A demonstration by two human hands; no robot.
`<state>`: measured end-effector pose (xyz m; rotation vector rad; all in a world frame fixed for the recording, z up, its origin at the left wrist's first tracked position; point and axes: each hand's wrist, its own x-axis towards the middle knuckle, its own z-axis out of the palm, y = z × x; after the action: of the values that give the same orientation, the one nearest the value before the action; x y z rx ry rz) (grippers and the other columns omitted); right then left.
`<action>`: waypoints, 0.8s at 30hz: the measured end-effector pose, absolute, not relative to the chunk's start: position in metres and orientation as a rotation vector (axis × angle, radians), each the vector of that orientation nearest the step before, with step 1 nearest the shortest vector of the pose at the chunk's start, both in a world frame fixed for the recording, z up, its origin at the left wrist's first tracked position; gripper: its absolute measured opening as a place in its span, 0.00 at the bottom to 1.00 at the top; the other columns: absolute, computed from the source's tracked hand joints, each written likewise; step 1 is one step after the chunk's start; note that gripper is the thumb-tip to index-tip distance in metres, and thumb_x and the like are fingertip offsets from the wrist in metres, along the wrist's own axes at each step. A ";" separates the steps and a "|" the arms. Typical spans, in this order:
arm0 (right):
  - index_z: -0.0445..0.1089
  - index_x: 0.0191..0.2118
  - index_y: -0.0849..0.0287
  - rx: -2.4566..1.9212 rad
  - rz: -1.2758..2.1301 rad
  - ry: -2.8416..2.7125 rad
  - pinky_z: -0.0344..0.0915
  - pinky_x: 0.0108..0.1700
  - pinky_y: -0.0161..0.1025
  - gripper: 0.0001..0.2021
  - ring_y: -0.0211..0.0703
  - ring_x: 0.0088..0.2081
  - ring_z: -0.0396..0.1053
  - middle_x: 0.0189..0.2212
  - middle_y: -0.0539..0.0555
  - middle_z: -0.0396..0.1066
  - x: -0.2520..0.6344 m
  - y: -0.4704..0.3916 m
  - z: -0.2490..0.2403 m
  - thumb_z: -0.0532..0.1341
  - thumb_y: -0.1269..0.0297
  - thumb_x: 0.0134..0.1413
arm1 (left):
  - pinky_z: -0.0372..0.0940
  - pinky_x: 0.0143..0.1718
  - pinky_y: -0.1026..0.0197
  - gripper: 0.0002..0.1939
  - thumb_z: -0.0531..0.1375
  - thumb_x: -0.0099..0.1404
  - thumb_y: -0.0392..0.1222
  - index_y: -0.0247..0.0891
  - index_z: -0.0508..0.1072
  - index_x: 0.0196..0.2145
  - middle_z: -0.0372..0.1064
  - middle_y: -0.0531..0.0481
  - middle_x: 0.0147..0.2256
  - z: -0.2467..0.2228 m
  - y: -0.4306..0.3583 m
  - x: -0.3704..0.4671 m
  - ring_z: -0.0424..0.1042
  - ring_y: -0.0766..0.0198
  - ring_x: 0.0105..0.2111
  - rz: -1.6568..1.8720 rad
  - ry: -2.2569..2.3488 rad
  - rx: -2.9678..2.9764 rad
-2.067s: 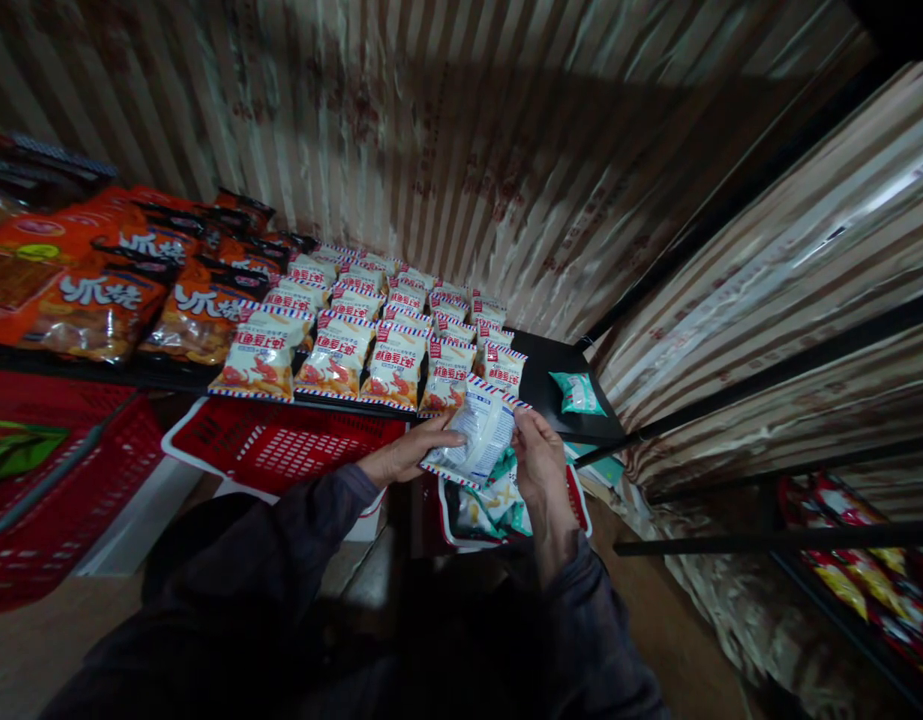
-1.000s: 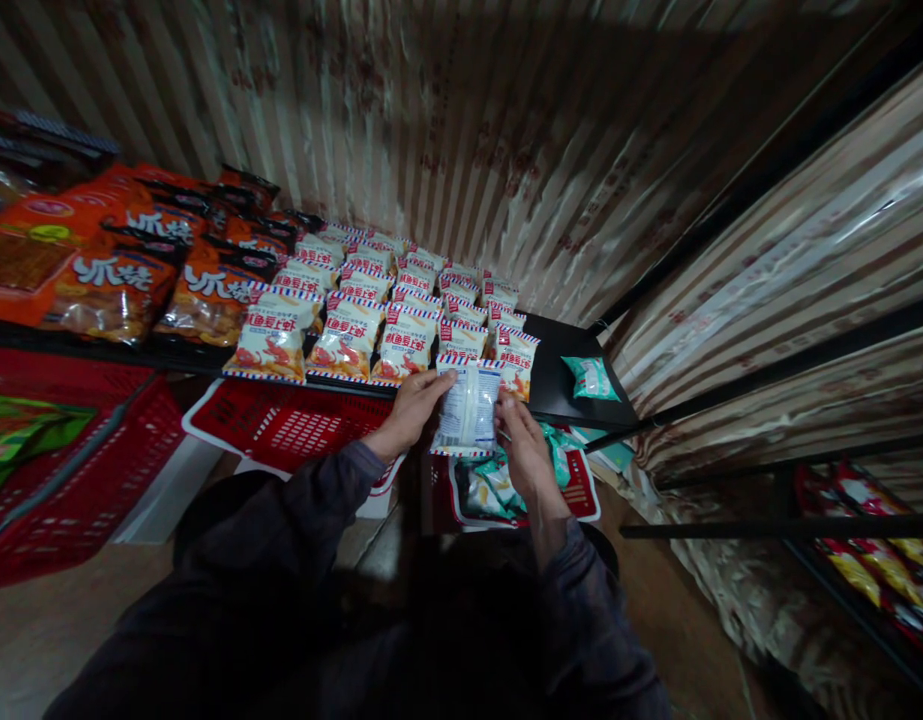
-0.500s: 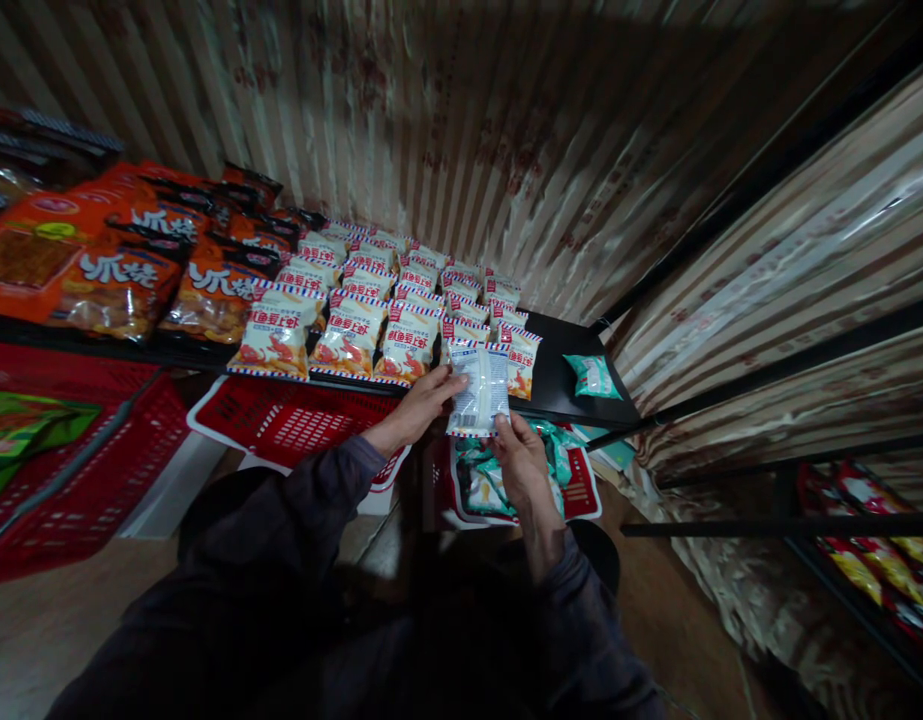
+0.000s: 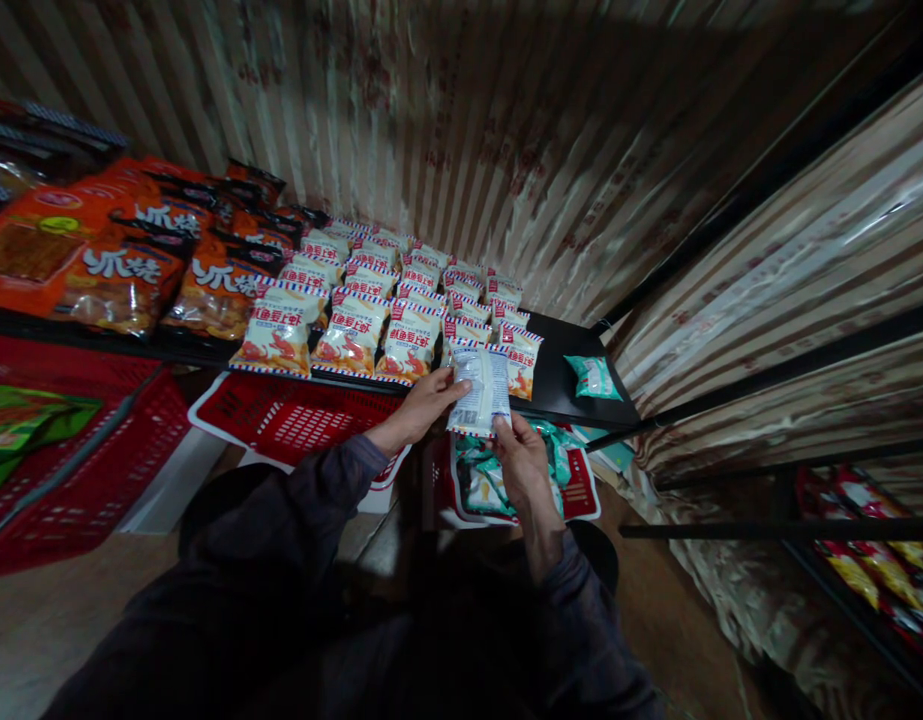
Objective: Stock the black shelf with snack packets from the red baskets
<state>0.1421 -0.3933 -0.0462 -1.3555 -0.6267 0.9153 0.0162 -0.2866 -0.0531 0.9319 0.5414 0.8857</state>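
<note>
Head view: striped-edge snack packet held in both hands before the shelf.

Clock directions taken from the held snack packet (image 4: 480,390). It is off the black shelf (image 4: 553,362), back panel and barcode towards me. Left hand (image 4: 429,402) pinches its left side, thumb over the back panel; right hand (image 4: 525,462) pinches the lower right corner between thumb and fingers.

Edges: the shelf's front edge runs from 9 o'clock, behind the held packet, to 4 o'clock. Black surface shows at 3 o'clock, between the white shrimp-snack packets (image 4: 350,335) and the teal packet (image 4: 594,377), and around the latter. White rim of the teal-filled basket (image 4: 579,485) lies near, below, at 5 o'clock. Black rack bar (image 4: 731,385) slants past at 3 o'clock, well apart.

Counts: held packet, 1. White packets, front row, 5, one partly hidden by the held one; rows behind overlap, total not readable. Teal packet on shelf, 1; those in the basket overlap, uncounted. Red baskets (image 4: 311,415), 2 more, around 9 and 8 o'clock. Orange lettered packets (image 4: 123,285), 2 foremost, 10 o'clock.
</note>
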 end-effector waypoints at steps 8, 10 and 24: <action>0.70 0.52 0.57 -1.446 0.820 -0.825 0.68 0.39 0.41 0.27 0.43 0.37 0.71 0.44 0.55 0.76 0.148 -0.399 -0.055 0.67 0.51 0.47 | 0.65 0.42 0.58 0.28 0.69 0.49 0.56 0.34 0.72 0.41 0.75 0.45 0.39 -0.055 -0.291 0.018 0.73 0.57 0.40 0.928 0.571 0.995; 0.68 0.54 0.59 -1.524 0.673 -0.900 0.67 0.46 0.45 0.29 0.48 0.43 0.71 0.46 0.58 0.74 0.151 -0.400 -0.058 0.66 0.50 0.47 | 0.66 0.41 0.58 0.27 0.69 0.51 0.56 0.35 0.71 0.42 0.75 0.47 0.38 -0.054 -0.294 0.018 0.73 0.58 0.38 0.944 0.587 1.046; 0.68 0.52 0.59 -1.746 0.101 -1.300 0.64 0.52 0.53 0.22 0.54 0.49 0.68 0.47 0.63 0.71 0.147 -0.419 -0.075 0.55 0.51 0.60 | 0.67 0.48 0.54 0.20 0.62 0.60 0.48 0.37 0.65 0.47 0.71 0.43 0.46 -0.059 -0.315 0.022 0.72 0.56 0.45 1.014 0.726 1.413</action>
<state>0.1468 -0.4187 -0.0754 -1.7455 -1.2996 0.1010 0.0215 -0.3150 -0.0594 1.4135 0.7257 1.0143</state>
